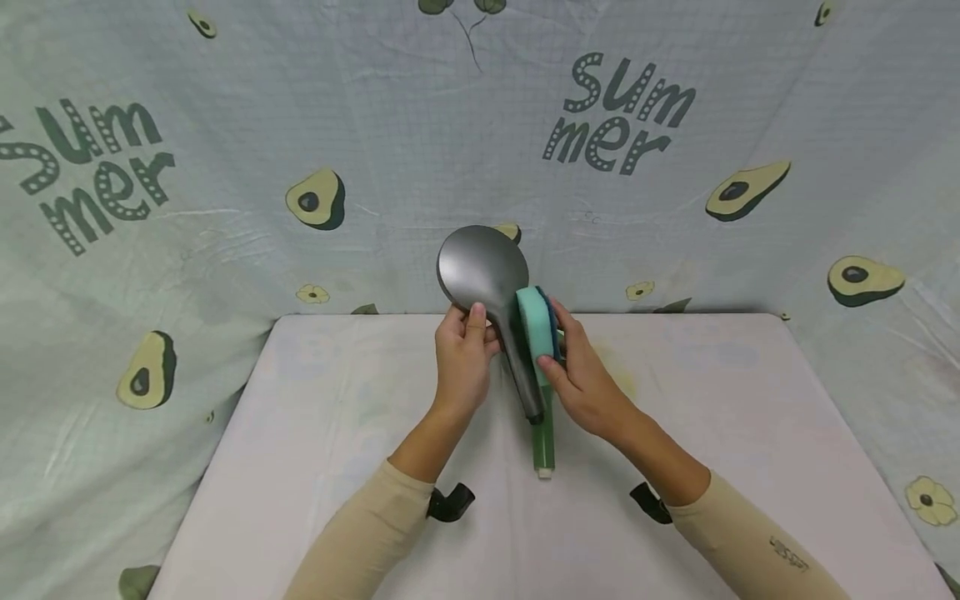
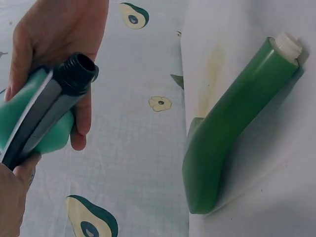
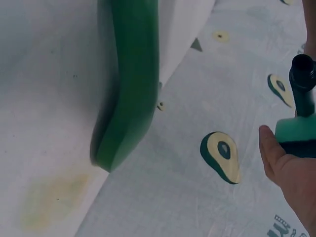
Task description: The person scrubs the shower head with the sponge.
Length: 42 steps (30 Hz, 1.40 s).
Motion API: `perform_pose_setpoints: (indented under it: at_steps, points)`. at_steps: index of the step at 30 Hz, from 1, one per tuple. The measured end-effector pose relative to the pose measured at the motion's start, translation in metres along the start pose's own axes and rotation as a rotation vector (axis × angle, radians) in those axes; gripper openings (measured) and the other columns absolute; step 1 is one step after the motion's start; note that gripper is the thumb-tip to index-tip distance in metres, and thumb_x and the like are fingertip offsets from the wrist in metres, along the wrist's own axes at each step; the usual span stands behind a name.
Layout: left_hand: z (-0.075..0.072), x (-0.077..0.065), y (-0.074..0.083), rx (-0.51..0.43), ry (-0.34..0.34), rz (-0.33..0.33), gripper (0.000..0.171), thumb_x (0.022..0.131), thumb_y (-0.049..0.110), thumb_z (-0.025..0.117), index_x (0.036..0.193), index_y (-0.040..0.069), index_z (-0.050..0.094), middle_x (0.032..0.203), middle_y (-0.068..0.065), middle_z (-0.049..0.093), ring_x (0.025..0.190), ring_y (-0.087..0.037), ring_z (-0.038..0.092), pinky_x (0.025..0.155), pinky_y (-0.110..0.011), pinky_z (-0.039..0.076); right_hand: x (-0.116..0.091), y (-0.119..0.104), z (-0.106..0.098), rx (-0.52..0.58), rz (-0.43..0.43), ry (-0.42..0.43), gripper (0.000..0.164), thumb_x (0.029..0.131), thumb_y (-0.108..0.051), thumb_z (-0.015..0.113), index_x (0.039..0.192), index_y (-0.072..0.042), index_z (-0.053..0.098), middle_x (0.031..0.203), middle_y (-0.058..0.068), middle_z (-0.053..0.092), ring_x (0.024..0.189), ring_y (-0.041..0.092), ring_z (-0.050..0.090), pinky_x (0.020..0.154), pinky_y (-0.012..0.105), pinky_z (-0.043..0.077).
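Observation:
Upright in front of me, a grey hand shower head (image 1: 483, 267) is held in my left hand (image 1: 461, 358), the thumb on its neck below the round head. My right hand (image 1: 581, 379) grips a teal sponge (image 1: 534, 321) with a dark blue backing layer. The sponge's teal side lies against the shower head's handle (image 2: 42, 113). The handle's black threaded end (image 3: 302, 71) points down toward the table. Beneath them rests a green shower handle (image 2: 237, 103) with a white threaded tip (image 2: 288, 45); in the head view its upper part is hidden by the sponge and hands.
A white-covered table (image 1: 375, 400) spreads below, its back edge meeting a hanging cloth (image 1: 420, 150) printed with avocados and lettering. A yellowish stain (image 3: 54, 200) marks the table cover. Black wrist-worn pieces (image 1: 452, 502) show at both sleeves.

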<state>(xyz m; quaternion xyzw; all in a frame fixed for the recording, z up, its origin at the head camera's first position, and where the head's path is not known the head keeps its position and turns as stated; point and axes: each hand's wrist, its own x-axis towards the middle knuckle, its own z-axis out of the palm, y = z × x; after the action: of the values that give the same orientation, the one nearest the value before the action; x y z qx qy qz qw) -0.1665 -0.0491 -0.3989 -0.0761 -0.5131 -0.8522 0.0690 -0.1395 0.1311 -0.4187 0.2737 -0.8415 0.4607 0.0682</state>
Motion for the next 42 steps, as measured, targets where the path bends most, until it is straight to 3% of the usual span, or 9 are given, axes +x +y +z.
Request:
perform_pose_setpoints:
  at_steps: [7,12,17,22,25,30,33,37,42]
  points:
    - [-0.008,0.003,0.005,-0.024,0.004,0.03,0.034,0.113,0.014,0.041,0.136,-0.009,0.049,0.114,-0.017,0.068,0.085,-0.024,0.075,0.075,-0.027,0.063,-0.019,0.008,0.003,0.053,0.037,-0.123,0.073,0.11,-0.015,0.048,0.165,-0.015,0.001,0.165,0.024,0.02,0.142,0.043,0.04,0.109,0.065,0.044]
    - [-0.015,0.006,0.008,-0.041,-0.004,0.043,0.041,0.113,0.015,0.04,0.147,-0.008,0.042,0.142,-0.029,0.058,0.111,-0.044,0.07,0.089,-0.039,0.062,-0.054,0.024,0.009,0.016,0.007,-0.188,0.079,0.105,-0.01,0.057,0.165,-0.015,0.005,0.156,0.022,0.032,0.131,0.046,0.056,0.099,0.057,0.055]
    - [-0.016,0.007,0.007,-0.052,0.02,0.032,0.039,0.113,0.015,0.041,0.146,-0.006,0.045,0.14,-0.027,0.059,0.109,-0.042,0.072,0.089,-0.039,0.062,-0.066,0.033,0.011,-0.03,-0.089,-0.152,0.085,0.097,-0.003,0.069,0.163,-0.012,0.015,0.149,0.017,0.038,0.129,0.042,0.059,0.099,0.055,0.055]
    - [-0.012,0.005,0.002,-0.038,-0.007,0.013,0.041,0.113,0.018,0.041,0.148,-0.004,0.045,0.14,-0.027,0.06,0.109,-0.038,0.073,0.088,-0.037,0.062,-0.049,0.029,0.008,-0.035,-0.125,-0.079,0.087,0.095,-0.001,0.072,0.163,-0.012,0.019,0.148,0.017,0.039,0.131,0.039,0.055,0.1,0.056,0.054]
    - [-0.009,0.001,-0.001,-0.007,-0.007,-0.018,0.036,0.113,0.017,0.042,0.141,-0.004,0.049,0.123,-0.018,0.068,0.094,-0.025,0.076,0.078,-0.028,0.063,-0.034,0.026,0.004,-0.067,-0.117,-0.046,0.087,0.095,-0.003,0.072,0.163,-0.013,0.019,0.147,0.019,0.039,0.131,0.038,0.055,0.1,0.056,0.055]
    - [-0.005,-0.001,-0.004,0.03,0.024,-0.059,0.022,0.112,0.015,0.044,0.12,-0.002,0.054,0.083,-0.001,0.051,0.065,-0.009,0.043,0.053,-0.018,0.043,-0.014,0.019,-0.003,-0.144,-0.09,0.001,0.086,0.095,-0.007,0.073,0.164,-0.017,0.022,0.148,0.02,0.039,0.131,0.034,0.052,0.1,0.053,0.056]
    - [-0.006,0.0,-0.005,0.014,0.042,-0.055,0.021,0.112,0.015,0.044,0.119,-0.002,0.055,0.082,-0.001,0.05,0.064,-0.009,0.042,0.052,-0.018,0.042,-0.013,0.017,-0.004,-0.174,-0.095,-0.007,0.084,0.096,-0.01,0.074,0.164,-0.018,0.024,0.148,0.02,0.039,0.131,0.032,0.05,0.1,0.053,0.056]
    - [-0.01,0.003,-0.002,-0.021,0.03,-0.028,0.033,0.113,0.017,0.041,0.137,-0.004,0.051,0.112,-0.012,0.067,0.082,-0.018,0.073,0.072,-0.026,0.062,-0.027,0.022,-0.002,-0.241,-0.183,-0.048,0.073,0.102,-0.025,0.067,0.163,-0.014,0.026,0.149,0.019,0.037,0.132,0.031,0.048,0.102,0.048,0.055]
    - [-0.015,0.007,0.001,-0.058,0.017,-0.039,0.041,0.114,0.019,0.036,0.15,-0.002,0.042,0.143,-0.022,0.057,0.108,-0.038,0.073,0.09,-0.042,0.062,-0.047,0.039,-0.006,-0.246,-0.325,-0.096,0.061,0.107,-0.041,0.05,0.156,-0.008,0.036,0.157,0.021,0.031,0.14,0.034,0.041,0.113,0.024,0.042]
